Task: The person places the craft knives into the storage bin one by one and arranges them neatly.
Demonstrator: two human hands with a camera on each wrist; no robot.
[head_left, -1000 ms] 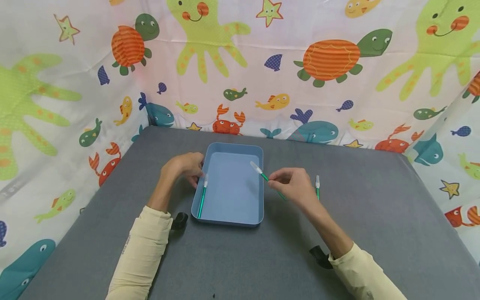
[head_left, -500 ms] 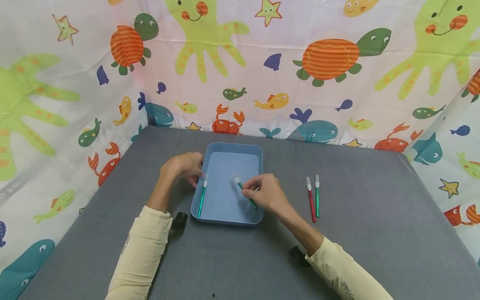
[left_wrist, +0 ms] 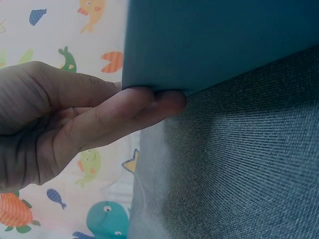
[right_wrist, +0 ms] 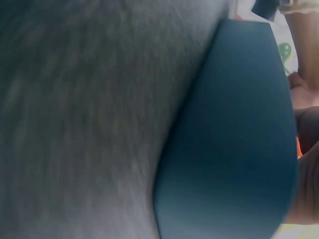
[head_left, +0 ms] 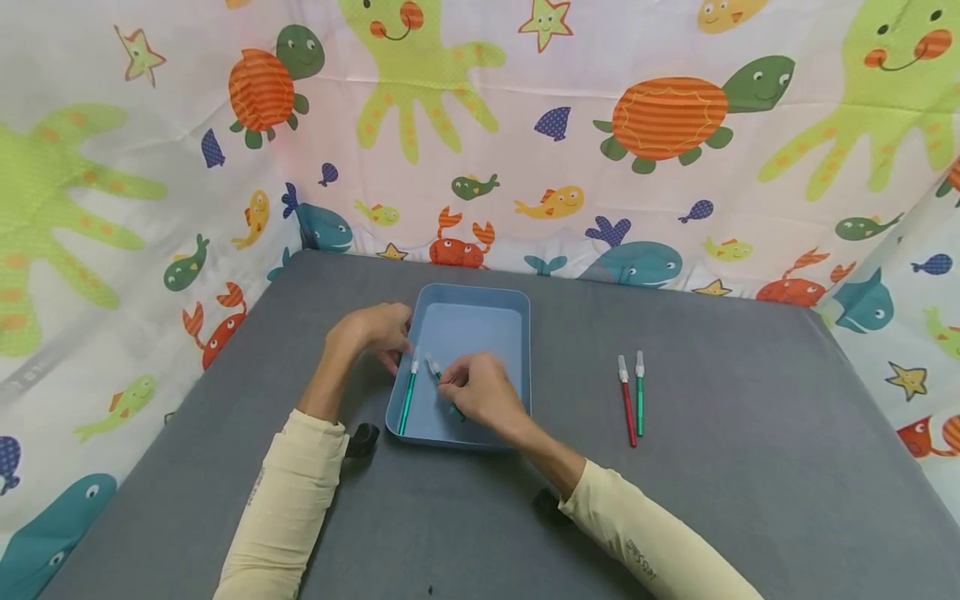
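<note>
- While the L hand point(head_left: 384, 330) holds the blue tray point(head_left: 480, 327) by its side at abt 10 o'clock, the R hand point(head_left: 483, 390) pinches the held pen point(head_left: 435, 369), a green one w/ a clear cap.
- Held pen is over the tray, abt 7 o'clock from its middle, w/ its cap tipped to 11. Can't tell if it touches the tray floor.
- L wrist view: fingertips are on the tray's outside; 1 more finger goes behind the edge.
- R wrist view is blurry; mostly the tray's side & gray table point(head_left: 750, 433).
- Tray pen point(head_left: 407, 404), also green, lies at 8 o'clock in the tray, by the wall, cap up nr 12.
- Outside the tray, btwn 3 & 4 o'clock, the red pen point(head_left: 628, 410) & the spare green pen point(head_left: 640, 397) lie side by side on the table, caps to 12.
- Pale yellow sleeves point(head_left: 288, 500) come in from abt 7 & 5 o'clock.
- Sea-animal cloth point(head_left: 585, 50) hangs at 12, w/ a red crab point(head_left: 459, 252) low down.
</note>
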